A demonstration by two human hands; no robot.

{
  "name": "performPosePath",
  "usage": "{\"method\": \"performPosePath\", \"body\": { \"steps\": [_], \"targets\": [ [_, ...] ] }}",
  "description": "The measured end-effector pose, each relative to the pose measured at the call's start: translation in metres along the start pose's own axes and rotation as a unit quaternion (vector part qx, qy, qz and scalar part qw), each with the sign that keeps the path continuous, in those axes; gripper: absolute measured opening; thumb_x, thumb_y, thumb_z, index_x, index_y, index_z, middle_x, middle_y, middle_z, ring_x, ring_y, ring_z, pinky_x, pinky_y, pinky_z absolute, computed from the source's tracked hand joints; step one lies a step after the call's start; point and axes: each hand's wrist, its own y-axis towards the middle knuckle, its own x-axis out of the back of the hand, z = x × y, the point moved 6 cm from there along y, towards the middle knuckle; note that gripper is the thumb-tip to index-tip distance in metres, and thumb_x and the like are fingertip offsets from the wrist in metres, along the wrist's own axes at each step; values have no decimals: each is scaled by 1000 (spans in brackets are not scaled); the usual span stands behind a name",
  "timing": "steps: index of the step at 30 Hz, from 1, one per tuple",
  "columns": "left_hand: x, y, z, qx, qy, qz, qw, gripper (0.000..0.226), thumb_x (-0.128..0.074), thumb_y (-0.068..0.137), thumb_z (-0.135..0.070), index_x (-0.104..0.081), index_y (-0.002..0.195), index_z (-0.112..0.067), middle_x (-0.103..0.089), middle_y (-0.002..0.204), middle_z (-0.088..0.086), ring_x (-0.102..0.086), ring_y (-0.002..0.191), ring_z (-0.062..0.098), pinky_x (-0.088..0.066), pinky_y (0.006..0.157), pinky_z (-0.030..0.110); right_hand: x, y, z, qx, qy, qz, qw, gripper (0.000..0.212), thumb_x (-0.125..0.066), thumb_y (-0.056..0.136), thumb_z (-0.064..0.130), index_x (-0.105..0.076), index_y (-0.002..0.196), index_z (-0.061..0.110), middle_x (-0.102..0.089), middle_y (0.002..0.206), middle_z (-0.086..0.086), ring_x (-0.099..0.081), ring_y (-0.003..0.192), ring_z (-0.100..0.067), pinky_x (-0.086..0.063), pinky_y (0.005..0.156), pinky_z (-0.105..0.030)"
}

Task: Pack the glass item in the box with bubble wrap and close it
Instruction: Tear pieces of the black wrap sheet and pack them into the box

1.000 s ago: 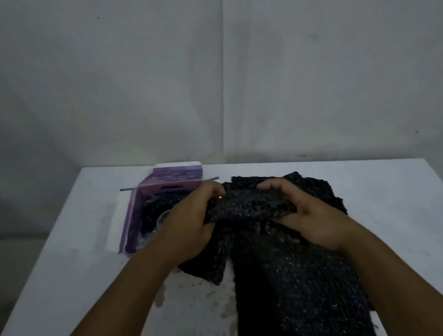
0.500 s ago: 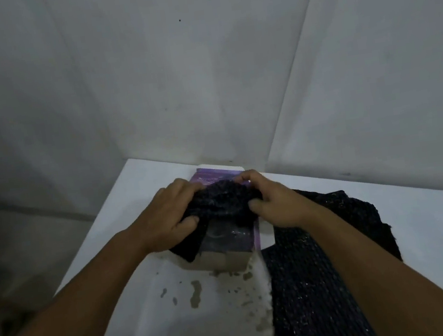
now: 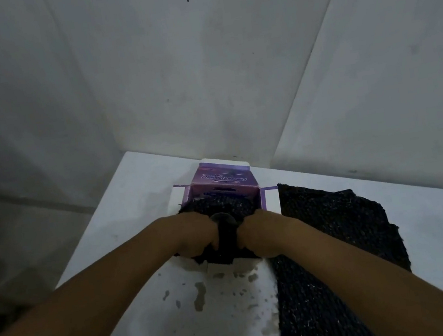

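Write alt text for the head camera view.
Both hands, left hand and right hand, press dark bubble wrap into an open purple box on a white table. More dark wrap lies on the table right of the box.

Box [image 3: 224,183] purple with white flap insides, dark lettering. Bubble wrap [image 3: 333,226] black, speckled glints. Table [image 3: 123,210] white, grey-brown chipped spots lower centre.

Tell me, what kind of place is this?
Probably a bare makeshift packing corner, not a proper workshop: a stained white table pushed against plain grey walls, with only a purple box and dark bubble wrap out.
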Motion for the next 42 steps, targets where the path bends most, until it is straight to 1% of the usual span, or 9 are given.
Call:
{"method": "performPosePath", "body": {
  "steps": [5, 11, 14, 22, 25, 27, 31, 37, 42],
  "targets": [
    [-12, 21, 1, 44, 7, 11, 999, 24, -63, 88, -14, -68, 111, -9, -67, 111, 12, -61, 91, 26, -45, 79, 28, 0, 6, -4, -29, 16, -48, 998, 16, -52, 91, 7, -63, 101, 13, -66, 103, -7, -61, 93, -25, -36, 74, -32],
    [27, -45, -4, -34, 41, -366, 929, 26, -60, 75, -26, -71, 99, -26, -64, 95, -4, -55, 88, 18, -44, 73, 30, 1, -7, -16, -24, 164, -246, 955, 57, -54, 90, 22, -36, 144, 27, -46, 135, -8, -54, 101, -32, -47, 80, -41],
    [22, -61, 6, 30, -16, -310, 950, 39, -62, 73, -35, -63, 112, -32, -58, 107, -6, -51, 96, 15, -46, 76, 27, -5, 5, -15, -30, 136, -186, 973, 60, -47, 92, 29, -25, 148, 34, -40, 148, -3, -47, 114, -32, -35, 89, -43],
    [16, -20, 9, 130, 101, -180, 970, 30, -68, 82, -15, -67, 111, -8, -69, 106, 11, -67, 89, 25, -56, 82, 34, -7, 2, -4, 22, 73, -129, 989, 29, -51, 90, 10, -66, 108, 27, -69, 90, -2, -55, 71, -21, -40, 73, -32],
    [23, -5, 15, 135, 105, -208, 963, 46, -56, 87, -13, -51, 132, -7, -64, 118, 17, -52, 69, 2, -46, 54, 2, -12, 4, -1, 13, 11, -65, 998, 19, -50, 92, 7, -66, 97, 14, -66, 87, -4, -58, 73, -24, -42, 72, -33],
    [20, 3, 21, 164, 89, -225, 956, 49, -51, 89, -14, -45, 137, -10, -61, 123, 19, -44, 65, -1, -40, 46, 0, -13, 10, 1, 12, 25, -36, 999, 17, -50, 92, 5, -54, 75, 9, -63, 83, -7, -54, 68, -24, -41, 65, -33],
    [8, 3, 9, 106, 84, -154, 979, 20, -62, 87, -14, -66, 102, -1, -70, 103, 16, -63, 85, 26, -49, 87, 31, -16, 13, -1, -4, 73, -69, 995, 17, -52, 89, 5, -55, 73, 12, -54, 73, -4, -52, 65, -23, -38, 62, -32],
    [29, -18, 3, 95, -40, -319, 942, 25, -63, 77, -22, -72, 98, -14, -72, 89, 6, -68, 83, 25, -46, 70, 21, -18, -34, -15, -44, 198, -410, 889, 33, -54, 79, 6, -74, 100, 20, -69, 88, -1, -57, 82, -23, -46, 67, -35],
    [56, -27, -71, -11, -133, -458, 879, 19, -58, 86, -23, -72, 99, -24, -72, 92, -3, -65, 81, 15, -54, 75, 30, -70, -98, -39, -182, 311, -497, 790, 25, -60, 89, 8, -71, 111, 15, -69, 99, -1, -58, 88, -21, -50, 75, -40]
  ]
}}
